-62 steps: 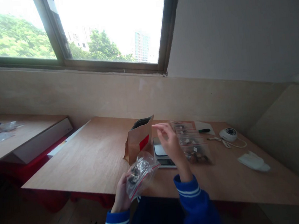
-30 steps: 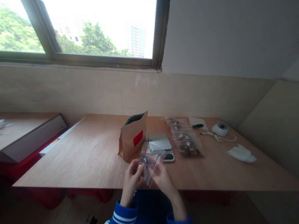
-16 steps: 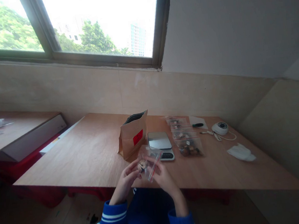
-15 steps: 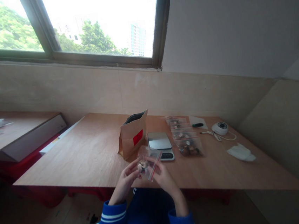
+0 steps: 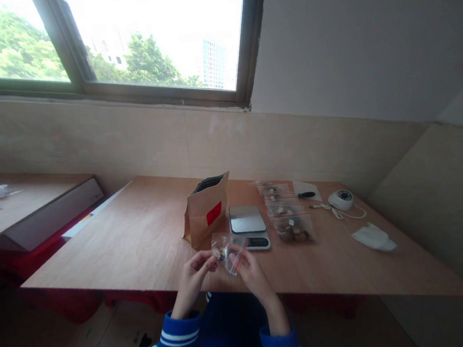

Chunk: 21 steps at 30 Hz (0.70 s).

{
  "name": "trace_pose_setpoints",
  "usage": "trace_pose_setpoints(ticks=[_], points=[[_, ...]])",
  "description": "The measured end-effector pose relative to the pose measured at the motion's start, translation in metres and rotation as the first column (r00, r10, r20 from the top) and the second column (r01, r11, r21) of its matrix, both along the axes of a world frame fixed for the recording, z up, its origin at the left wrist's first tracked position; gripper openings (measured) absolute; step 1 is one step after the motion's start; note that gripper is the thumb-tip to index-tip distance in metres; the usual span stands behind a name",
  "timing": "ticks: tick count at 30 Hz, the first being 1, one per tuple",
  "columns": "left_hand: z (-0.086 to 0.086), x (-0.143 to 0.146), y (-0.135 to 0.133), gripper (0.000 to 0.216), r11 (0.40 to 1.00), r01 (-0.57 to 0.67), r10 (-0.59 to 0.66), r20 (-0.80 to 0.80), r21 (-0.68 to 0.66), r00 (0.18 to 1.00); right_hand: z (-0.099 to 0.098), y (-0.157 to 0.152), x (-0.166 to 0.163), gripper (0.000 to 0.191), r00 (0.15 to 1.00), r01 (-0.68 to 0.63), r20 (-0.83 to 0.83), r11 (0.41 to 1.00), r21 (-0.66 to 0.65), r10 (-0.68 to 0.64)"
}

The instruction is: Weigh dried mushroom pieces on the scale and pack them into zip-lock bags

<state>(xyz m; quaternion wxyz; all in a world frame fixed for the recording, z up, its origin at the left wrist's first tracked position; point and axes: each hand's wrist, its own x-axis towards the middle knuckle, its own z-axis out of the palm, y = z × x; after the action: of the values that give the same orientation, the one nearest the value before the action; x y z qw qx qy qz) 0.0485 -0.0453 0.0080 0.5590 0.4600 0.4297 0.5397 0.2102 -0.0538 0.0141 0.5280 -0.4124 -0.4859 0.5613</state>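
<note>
Between my two hands, over the table's near edge, is a clear zip bag [image 5: 231, 262] with a red seal strip and small pale and dark pieces inside. My left hand [image 5: 195, 272] pinches the bag's left end, where the pieces lie. With fingers closed on the strip side, my right hand [image 5: 249, 270] grips the other end. A brown kraft paper pouch [image 5: 198, 217] with a red label stands upright with its top open, just beyond my left hand. Beside it lies a kitchen scale [image 5: 247, 220] with a bare metal plate; the bag partly covers its display end.
Several filled zip bags [image 5: 294, 232] lie in a column right of the scale. Behind them are a green-handled tool [image 5: 307, 194] on white paper, a white dome camera [image 5: 340, 199] with its cable, and a crumpled white tissue [image 5: 373, 237]. Another table [image 5: 34, 206] stands at the left.
My left hand has shifted slightly right and its fingers have drawn together on the bag's end. The zip bag looks more bunched up between my hands. Everything else stays put.
</note>
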Motion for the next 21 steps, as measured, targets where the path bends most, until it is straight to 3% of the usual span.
trace_pose_setpoints(ticks=[6,16,21], points=[[0.0,-0.001,-0.001,0.024,0.998,-0.02,0.021,-0.032,0.053,0.999,-0.001,-0.001,-0.004,0.044,0.999,-0.029,-0.046,0.999,-0.031,0.027],[-0.003,0.0,-0.001,0.031,0.995,0.103,-0.101,0.065,-0.018,0.993,-0.019,0.01,-0.01,0.029,0.997,0.073,0.024,0.993,0.093,-0.076],[-0.003,0.001,-0.002,0.031,0.99,0.137,-0.135,0.047,-0.026,0.99,-0.024,0.012,-0.011,0.042,0.989,0.13,0.051,0.979,0.158,-0.14]])
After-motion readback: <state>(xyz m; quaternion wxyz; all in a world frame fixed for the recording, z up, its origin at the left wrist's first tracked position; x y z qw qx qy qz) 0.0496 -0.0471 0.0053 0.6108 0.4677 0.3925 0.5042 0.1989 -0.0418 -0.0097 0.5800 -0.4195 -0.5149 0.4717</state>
